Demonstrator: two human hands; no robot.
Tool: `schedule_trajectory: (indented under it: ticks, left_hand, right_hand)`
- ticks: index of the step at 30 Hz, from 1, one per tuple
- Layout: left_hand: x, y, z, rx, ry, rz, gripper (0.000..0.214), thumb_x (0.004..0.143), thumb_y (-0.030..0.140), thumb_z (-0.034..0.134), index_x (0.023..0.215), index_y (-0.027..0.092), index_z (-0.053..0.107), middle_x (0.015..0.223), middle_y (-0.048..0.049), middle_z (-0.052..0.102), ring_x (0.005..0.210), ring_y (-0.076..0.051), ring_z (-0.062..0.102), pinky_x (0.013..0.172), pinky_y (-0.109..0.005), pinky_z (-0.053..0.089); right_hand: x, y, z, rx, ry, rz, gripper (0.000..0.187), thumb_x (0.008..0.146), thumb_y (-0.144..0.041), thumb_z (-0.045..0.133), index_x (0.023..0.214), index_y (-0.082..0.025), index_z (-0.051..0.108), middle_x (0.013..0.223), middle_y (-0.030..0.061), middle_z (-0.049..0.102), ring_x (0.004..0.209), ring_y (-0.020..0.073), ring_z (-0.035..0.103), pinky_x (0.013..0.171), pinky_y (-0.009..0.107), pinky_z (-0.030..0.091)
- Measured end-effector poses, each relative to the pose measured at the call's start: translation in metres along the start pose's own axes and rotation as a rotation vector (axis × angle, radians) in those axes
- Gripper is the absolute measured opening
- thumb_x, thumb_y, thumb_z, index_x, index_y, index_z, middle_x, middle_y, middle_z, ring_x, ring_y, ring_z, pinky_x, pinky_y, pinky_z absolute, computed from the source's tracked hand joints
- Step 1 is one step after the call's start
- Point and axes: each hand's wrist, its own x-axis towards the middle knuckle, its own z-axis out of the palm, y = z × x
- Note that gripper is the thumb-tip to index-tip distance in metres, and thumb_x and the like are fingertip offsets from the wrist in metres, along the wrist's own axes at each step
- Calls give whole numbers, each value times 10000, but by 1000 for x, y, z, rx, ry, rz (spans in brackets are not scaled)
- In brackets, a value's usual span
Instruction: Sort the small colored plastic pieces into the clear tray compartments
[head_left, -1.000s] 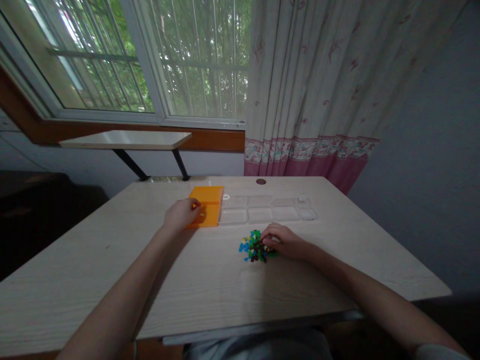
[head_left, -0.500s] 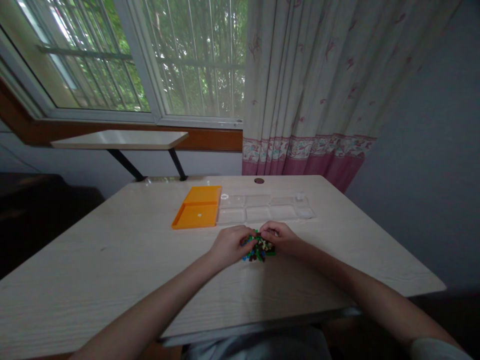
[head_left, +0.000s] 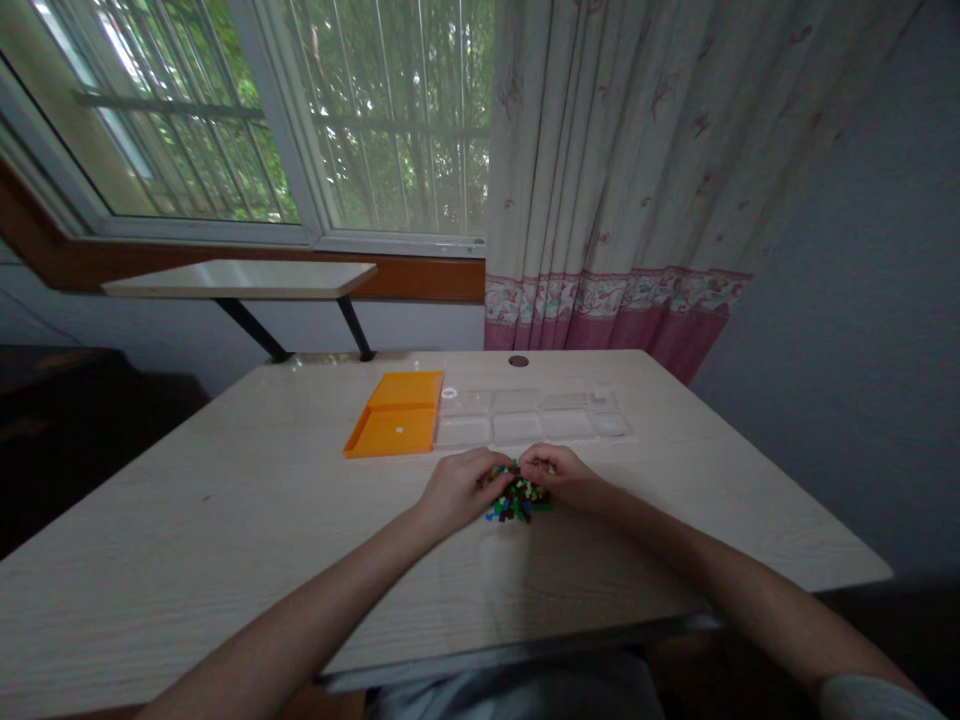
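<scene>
A small heap of tiny building bricks (head_left: 516,505), in green, brown, blue and cream, lies on the table close to its front. My left hand (head_left: 466,487) reaches in from the left, its thumb and fingers bent together over the heap's edge. From the right comes my right hand (head_left: 559,474), fingers curled and pinched at the heap's far right side. The fingertips of both hands nearly meet above the bricks. Whatever lies between the fingers is too small to make out, and part of the heap is hidden beneath them.
Behind the hands lies a clear plastic tray (head_left: 517,427) with several compartments. An orange open case (head_left: 386,432) holding a small white piece adjoins it on the left. A raised shelf (head_left: 247,280) stands at the back left, and a round brown cable hole (head_left: 518,361) is near the back edge.
My left fingers have shifted very slightly over the heap, and a few bricks show differently at its edge. Case and tray stay where they were.
</scene>
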Motion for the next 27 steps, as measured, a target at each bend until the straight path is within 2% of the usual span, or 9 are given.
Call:
schedule_trajectory:
  ticks: [9,13,18,22,27]
  left_hand:
    - [2,2,-4,-22,-11,-13,163,817,253,494,887,185,624,735,-12,627,606,-95,524,569,-185,387]
    - [5,-3,-15,-36,130,-79,182,806,272,507,894,173,633,675,-6,597,540,-84,467,517,-179,362]
    - [9,-16,-28,-24,344,-157,203,791,306,533,872,153,640,539,39,459,489,-73,398,484,-174,319]
    - [10,-24,-30,3,404,-172,208,791,325,540,874,162,638,528,52,414,483,-67,383,481,-171,304]
    - [9,-23,-30,9,422,-150,214,797,324,531,876,159,641,541,43,437,487,-66,386,480,-170,305]
  right_hand:
    - [-1,-1,0,-13,-9,-19,378,821,-479,460,861,-131,604,725,18,559,648,109,481,579,214,388]
    - [0,1,-3,-112,8,-46,314,835,-422,469,855,-144,613,753,24,581,674,116,500,606,220,398]
    - [1,0,-5,-295,-6,-129,228,826,-333,501,808,-149,634,759,44,592,713,135,528,659,242,415]
    - [0,-1,-4,-362,-31,-205,174,813,-288,522,827,-160,639,793,55,605,742,143,543,693,256,428]
    - [-2,2,-4,-407,-41,-277,168,822,-278,513,881,-179,636,815,55,613,778,151,542,726,271,428]
